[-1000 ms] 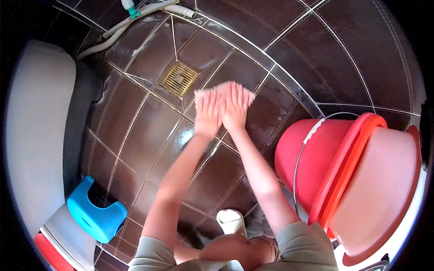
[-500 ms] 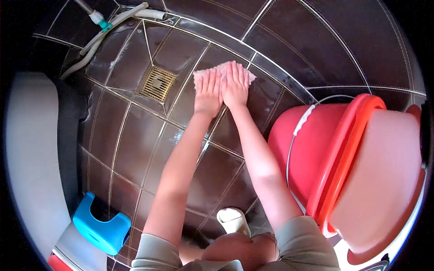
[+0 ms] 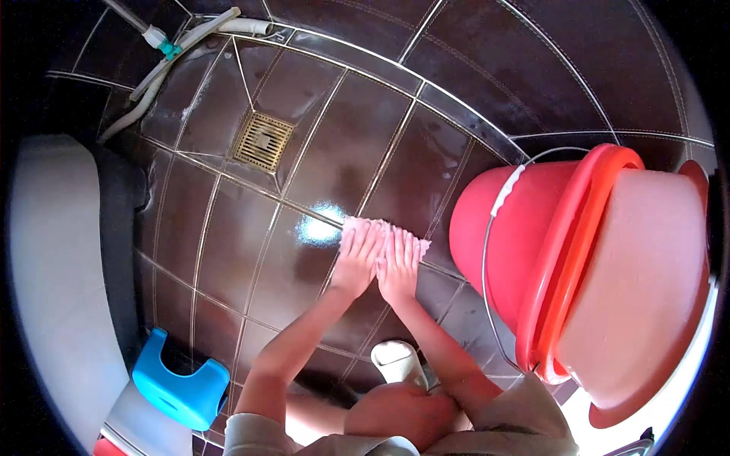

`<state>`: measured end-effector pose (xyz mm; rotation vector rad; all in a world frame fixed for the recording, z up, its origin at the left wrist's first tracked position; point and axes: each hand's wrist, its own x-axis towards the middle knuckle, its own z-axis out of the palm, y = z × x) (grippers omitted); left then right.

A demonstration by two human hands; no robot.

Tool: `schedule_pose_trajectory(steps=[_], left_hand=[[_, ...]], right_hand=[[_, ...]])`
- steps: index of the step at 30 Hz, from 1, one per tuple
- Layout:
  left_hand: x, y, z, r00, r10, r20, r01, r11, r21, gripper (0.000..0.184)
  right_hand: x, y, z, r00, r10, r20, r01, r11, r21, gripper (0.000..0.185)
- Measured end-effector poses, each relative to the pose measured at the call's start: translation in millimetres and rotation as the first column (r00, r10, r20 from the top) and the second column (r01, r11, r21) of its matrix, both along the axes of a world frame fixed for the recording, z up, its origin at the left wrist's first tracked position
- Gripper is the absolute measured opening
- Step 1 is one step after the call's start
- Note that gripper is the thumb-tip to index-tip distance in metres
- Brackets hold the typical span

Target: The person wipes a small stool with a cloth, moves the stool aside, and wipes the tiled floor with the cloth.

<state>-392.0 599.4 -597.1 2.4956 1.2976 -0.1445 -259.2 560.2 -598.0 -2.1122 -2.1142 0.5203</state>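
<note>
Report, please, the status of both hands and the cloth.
Both hands flat on pink cloth, cloth pressed on floor tiles. Red bucket beside, to the right; not under cloth.

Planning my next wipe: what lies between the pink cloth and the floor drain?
The head view shows dark brown floor tiles with pale grout lines and a bright reflection between the cloth and the drain, no object.

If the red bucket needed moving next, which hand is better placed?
Probably the right hand: it is on the red bucket's side, with the left hand farther across. Both lie flat on the pink cloth, so neither is holding the handle.
</note>
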Motion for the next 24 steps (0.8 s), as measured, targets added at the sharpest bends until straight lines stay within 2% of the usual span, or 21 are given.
schedule_pose_trajectory(steps=[2,3,6,8,11,14,16,18,20,21,22,24], left_hand=[[0.4,3.6,2.1,0.999,0.003,0.034,-0.002,1.0,-0.019,0.062],[2.2,9.6,-1.5,1.0,-0.011,-0.006,0.011,1.0,-0.001,0.062],[20.6,45.8,-11.6,0.998,0.039,0.041,-0.041,0.998,0.05,0.062],[39.2,78.1,-9.8,0.997,0.045,-0.061,-0.037,0.991,0.13,0.063],[60.4,104.4,-6.5,0.986,0.131,-0.1,-0.116,0.983,0.146,0.065],[53.2,85.2,-13.9,0.989,0.149,0.017,-0.15,0.974,0.169,0.063],[36.1,44.1,-10.3,0.986,0.164,0.007,-0.163,0.979,0.122,0.062],[17.6,-15.9,-7.2,0.982,0.187,-0.035,-0.184,0.98,0.078,0.062],[-7.1,-80.2,-4.7,0.976,0.21,0.051,-0.208,0.977,-0.042,0.061],[-19.7,-104.9,2.5,0.977,0.211,0.011,-0.21,0.977,-0.046,0.061],[-33.7,-122.3,9.2,0.983,0.163,-0.079,-0.173,0.977,-0.128,0.062],[-64.7,-143.9,0.8,0.983,0.148,-0.104,-0.156,0.985,-0.069,0.063]], right_hand=[[1.7,3.5,-0.9,0.999,-0.012,0.032,0.012,1.0,-0.007,0.059],[-0.1,8.9,-2.7,0.999,-0.022,0.043,0.022,1.0,-0.009,0.06],[11.8,52.0,-8.2,0.997,-0.075,0.032,0.072,0.993,0.09,0.06],[23.8,85.7,-12.7,0.989,-0.126,0.073,0.109,0.975,0.195,0.061],[35.5,110.2,-24.5,0.977,-0.185,0.11,0.152,0.954,0.26,0.061],[31.6,96.0,-22.1,0.984,-0.16,0.073,0.141,0.965,0.22,0.062],[20.8,59.6,-15.0,0.997,-0.05,0.052,0.038,0.977,0.208,0.063],[4.0,8.2,-4.9,0.999,0.03,0.045,-0.033,0.998,0.062,0.064],[-5.4,-45.4,-2.9,0.984,0.179,0.003,-0.179,0.984,-0.006,0.063],[-10.5,-67.9,-1.3,0.971,0.236,-0.028,-0.237,0.97,-0.046,0.063],[-17.7,-79.1,8.8,0.948,0.317,-0.038,-0.32,0.944,-0.085,0.063],[-31.7,-77.2,2.4,0.922,0.386,0.021,-0.386,0.922,-0.004,0.063]])
